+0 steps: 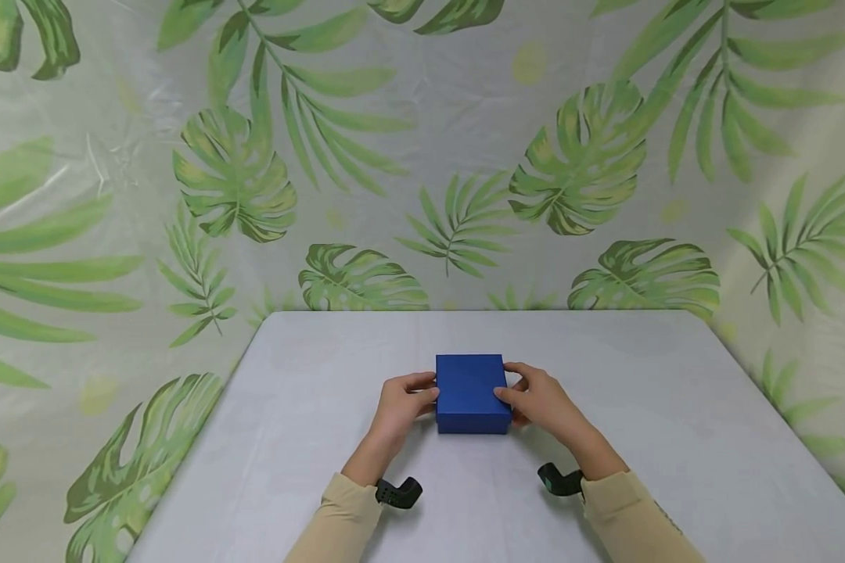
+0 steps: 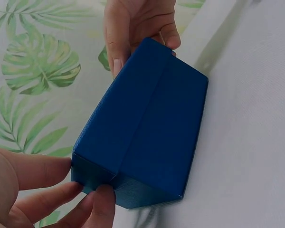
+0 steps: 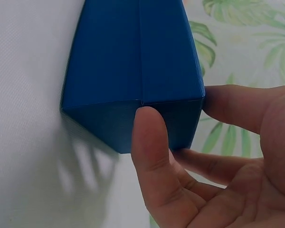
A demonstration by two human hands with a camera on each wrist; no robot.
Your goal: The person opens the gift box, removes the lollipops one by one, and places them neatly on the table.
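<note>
A closed blue box (image 1: 470, 383) with a lid sits near the middle of the white table, between the two hands. My left hand (image 1: 403, 400) holds its left side. In the left wrist view, the left thumb and bent fingers (image 2: 102, 204) meet that end of the box (image 2: 147, 118), with a fingertip by the lid's seam. On the other side my right hand (image 1: 544, 403) grips the right end. The right wrist view shows the right thumb (image 3: 150, 137) on that end just at the seam, other fingers at the top edge and far side. The box's inside is hidden.
The white table (image 1: 310, 352) reaches to a backdrop (image 1: 465, 141) printed with green leaves. A black wrist device (image 1: 399, 493) is strapped at the left wrist, and a similar one (image 1: 559, 480) at the right wrist. Both sleeves are beige.
</note>
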